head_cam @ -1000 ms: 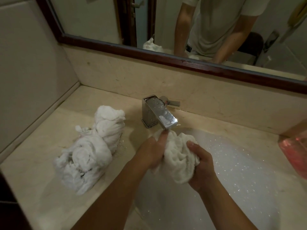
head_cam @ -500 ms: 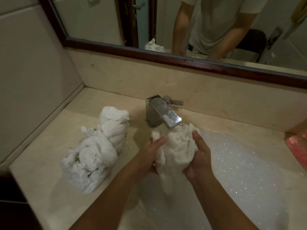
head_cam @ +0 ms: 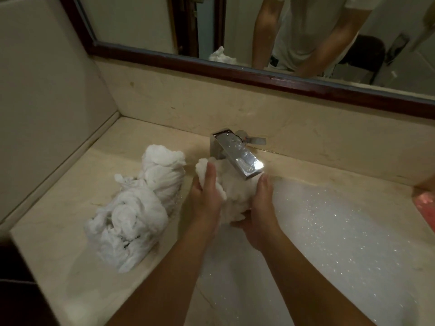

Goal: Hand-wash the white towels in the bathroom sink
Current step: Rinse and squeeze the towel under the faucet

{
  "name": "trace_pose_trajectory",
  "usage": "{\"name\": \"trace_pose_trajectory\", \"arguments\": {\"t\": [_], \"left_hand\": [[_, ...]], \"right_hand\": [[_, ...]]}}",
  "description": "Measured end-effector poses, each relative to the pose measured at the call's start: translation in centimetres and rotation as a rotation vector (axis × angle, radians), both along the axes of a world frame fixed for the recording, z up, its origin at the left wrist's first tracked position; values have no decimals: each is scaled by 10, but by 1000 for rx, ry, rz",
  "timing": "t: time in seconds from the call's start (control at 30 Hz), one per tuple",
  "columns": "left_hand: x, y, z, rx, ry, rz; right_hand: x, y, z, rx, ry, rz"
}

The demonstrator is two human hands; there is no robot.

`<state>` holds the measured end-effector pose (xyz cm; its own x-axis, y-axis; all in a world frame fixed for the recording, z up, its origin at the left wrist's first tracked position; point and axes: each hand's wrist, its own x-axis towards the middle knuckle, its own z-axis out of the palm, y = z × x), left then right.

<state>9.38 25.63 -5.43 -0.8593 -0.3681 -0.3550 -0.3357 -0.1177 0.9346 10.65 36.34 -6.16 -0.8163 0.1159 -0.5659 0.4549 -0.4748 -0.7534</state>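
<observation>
- A bunched white towel [head_cam: 235, 194] is squeezed between two bare hands directly under the spout of the chrome faucet [head_cam: 237, 158], above the back-left part of the sink [head_cam: 313, 184] — held there, it seems, so that whatever runs off falls into the basin rather than onto the desk [head_cam: 54, 222].
- The left hand [head_cam: 207, 203] clasps the towel's left flank, fingers lying long up the cloth; the right hand [head_cam: 261, 217] grips it from the right and below, thumb hooked beneath.
- Glittering suds [head_cam: 341, 243] fill the basin, hiding its depth and anything lying in it.
- A twisted heap of white towels [head_cam: 136, 208] rests on the desk just left of the sink, apparently set apart from the wash.
- Room is tight upward — the spout touches or nearly touches the cloth — but open rightward over the suds; a pink object [head_cam: 424, 205] sits at the far right edge.
</observation>
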Motion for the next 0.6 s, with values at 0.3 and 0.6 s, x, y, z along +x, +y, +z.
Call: {"name": "trace_pose_trajectory", "arguments": {"t": [0.3,0.6], "left_hand": [[5,11,0,-127,79,-124],[-9,60,-1,392,63,-55]], "right_hand": [[-17,13,6,-105,96,-78],[-21,43,-1,-70,108,-353]]}}
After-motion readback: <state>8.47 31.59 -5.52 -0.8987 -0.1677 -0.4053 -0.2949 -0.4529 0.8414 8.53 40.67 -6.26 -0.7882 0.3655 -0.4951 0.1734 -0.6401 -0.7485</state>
